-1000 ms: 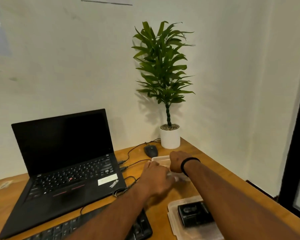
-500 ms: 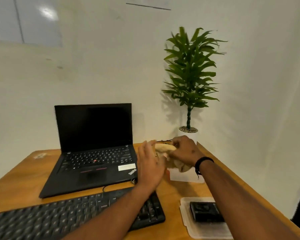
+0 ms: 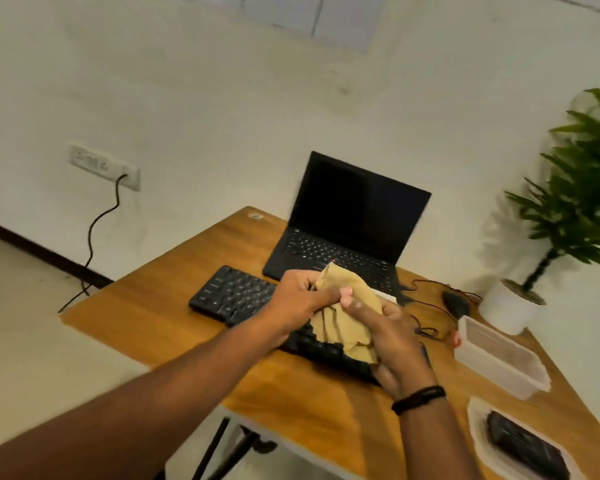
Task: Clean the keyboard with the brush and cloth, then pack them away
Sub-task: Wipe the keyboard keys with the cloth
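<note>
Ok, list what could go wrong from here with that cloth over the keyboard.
Both hands, left and right, hold the cloth bunched above the keyboard, so a hanging corner might snag keys. The open container sits close to the right hand's elbow side; a sweep could knock it.

The cloth (image 3: 343, 318) was soft, matt tan fabric, creased. The keyboard (image 3: 236, 296) and laptop (image 3: 354, 216) looked like matt black plastic. The tabletop (image 3: 174, 299) was smooth, warm-grained wood, the box (image 3: 499, 358) translucent plastic, the pot (image 3: 506, 310) perhaps white ceramic.
</note>
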`<action>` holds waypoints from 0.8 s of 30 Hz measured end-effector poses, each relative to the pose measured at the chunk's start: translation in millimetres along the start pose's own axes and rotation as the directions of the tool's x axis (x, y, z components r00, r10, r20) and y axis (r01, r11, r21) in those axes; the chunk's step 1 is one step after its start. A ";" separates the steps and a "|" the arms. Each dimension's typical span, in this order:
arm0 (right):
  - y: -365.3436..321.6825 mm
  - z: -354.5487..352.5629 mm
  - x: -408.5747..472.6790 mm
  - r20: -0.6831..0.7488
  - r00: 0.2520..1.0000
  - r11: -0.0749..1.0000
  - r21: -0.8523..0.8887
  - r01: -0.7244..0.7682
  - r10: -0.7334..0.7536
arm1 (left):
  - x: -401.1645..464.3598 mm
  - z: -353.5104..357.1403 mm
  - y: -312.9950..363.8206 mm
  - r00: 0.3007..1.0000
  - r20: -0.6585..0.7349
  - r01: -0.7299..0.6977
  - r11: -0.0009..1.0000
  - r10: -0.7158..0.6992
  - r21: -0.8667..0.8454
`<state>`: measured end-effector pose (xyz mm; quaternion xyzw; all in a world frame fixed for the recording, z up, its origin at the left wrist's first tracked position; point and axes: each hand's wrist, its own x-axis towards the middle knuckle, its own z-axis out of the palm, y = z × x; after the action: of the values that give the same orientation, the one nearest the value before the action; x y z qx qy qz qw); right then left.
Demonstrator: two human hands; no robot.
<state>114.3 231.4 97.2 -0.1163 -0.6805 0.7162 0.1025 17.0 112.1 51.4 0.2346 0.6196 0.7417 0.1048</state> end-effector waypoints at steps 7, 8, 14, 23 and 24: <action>8.3 60.8 22.8 0.011 1.000 0.980 -0.200 -0.014 0.017 | -21.7 -128.7 -3.3 0.942 -0.313 -0.059 0.977 0.123 0.206; 10.0 66.1 31.0 -0.028 1.000 0.975 -0.223 -0.013 0.007 | -23.9 -150.4 -6.9 0.943 -0.305 -0.049 0.963 0.132 0.264; 26.0 112.3 89.1 -0.139 0.977 0.856 -0.512 0.067 -0.160 | -17.3 -209.8 -14.9 0.993 0.004 0.081 0.691 -0.120 0.718; 63.7 196.0 131.7 0.061 0.961 0.388 -0.907 0.167 -0.271 | 7.9 -206.2 -35.3 0.978 0.124 -0.025 0.491 -0.169 0.871; 68.1 201.0 130.0 0.099 0.968 0.350 -0.920 0.178 -0.232 | 8.2 -205.8 -35.1 0.979 0.126 -0.031 0.492 -0.161 0.870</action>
<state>-70.3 76.4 35.1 -0.0848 -0.9692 0.1941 0.1254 -93.2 -55.9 -6.0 0.3016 0.9035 0.2988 0.0595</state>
